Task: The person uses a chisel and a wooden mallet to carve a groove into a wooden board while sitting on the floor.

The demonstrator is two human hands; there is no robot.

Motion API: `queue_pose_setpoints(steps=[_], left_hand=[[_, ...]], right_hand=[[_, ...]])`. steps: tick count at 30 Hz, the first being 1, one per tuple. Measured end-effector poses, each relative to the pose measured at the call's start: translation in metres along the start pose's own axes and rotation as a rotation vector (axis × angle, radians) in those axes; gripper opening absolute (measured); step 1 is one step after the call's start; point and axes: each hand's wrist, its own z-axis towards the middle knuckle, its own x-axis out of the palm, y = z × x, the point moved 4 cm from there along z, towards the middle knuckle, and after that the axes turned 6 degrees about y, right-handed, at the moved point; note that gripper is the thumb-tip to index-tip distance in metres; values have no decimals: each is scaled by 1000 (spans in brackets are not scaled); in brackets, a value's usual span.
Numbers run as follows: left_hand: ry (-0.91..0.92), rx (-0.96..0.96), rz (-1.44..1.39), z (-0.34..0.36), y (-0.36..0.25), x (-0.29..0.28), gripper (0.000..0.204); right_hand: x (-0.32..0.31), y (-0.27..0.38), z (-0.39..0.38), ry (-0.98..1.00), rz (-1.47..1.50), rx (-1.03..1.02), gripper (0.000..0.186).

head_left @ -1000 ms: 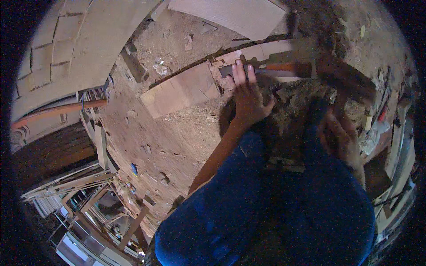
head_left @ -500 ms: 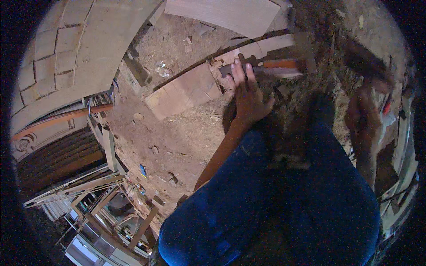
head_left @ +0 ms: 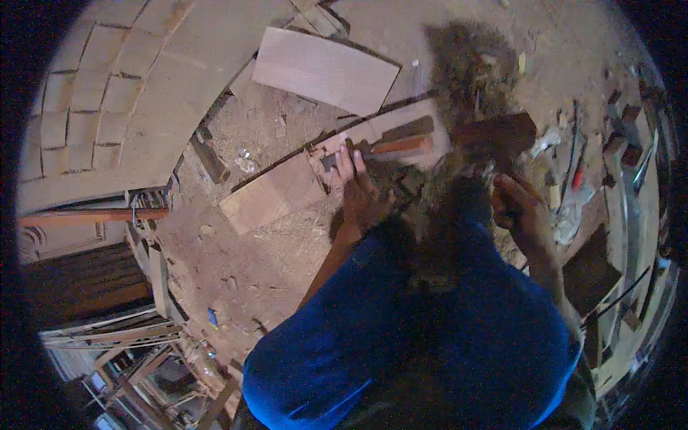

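Observation:
A pale wooden board [head_left: 276,192] lies across the ground ahead of me, with a rough, splintered recess [head_left: 315,155] cut in it. At that recess, the fingers of my left hand [head_left: 364,197] are bent over a chisel [head_left: 405,145] with an orange-brown handle; its dark blade end shows by my fingertips. The handle points right, low over the board. My right hand [head_left: 522,208] is closed around a mallet whose dark wooden head [head_left: 494,134] is raised to the right of the chisel handle. Shadow hides most of the mallet's handle.
A second pale board [head_left: 326,68] lies beyond the worked one. Large jointed panels [head_left: 107,107] rise at the left. Stacked wood and frames [head_left: 136,358] fill the lower left. Scraps, a plastic bag [head_left: 570,218] and long planks [head_left: 634,236] lie at the right.
My right hand has swung the mallet leftward, closer to the chisel handle. My left hand stays on the chisel at the recess. The whole view has shifted somewhat.

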Motion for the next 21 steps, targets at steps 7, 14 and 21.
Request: queue_pose_setpoints(steps=[7,14,21], left_hand=[[67,-57,-105,-2,-11,-13,112],[23,-68,-37,4,-4,2,113],[-48,-79,43,-17,11,14,107]], right_hand=[[27,-1,-7,2,168,43,25],[17,-7,0,-24,-164,-171,24],[-48,-25,15,17,425,0,22]])
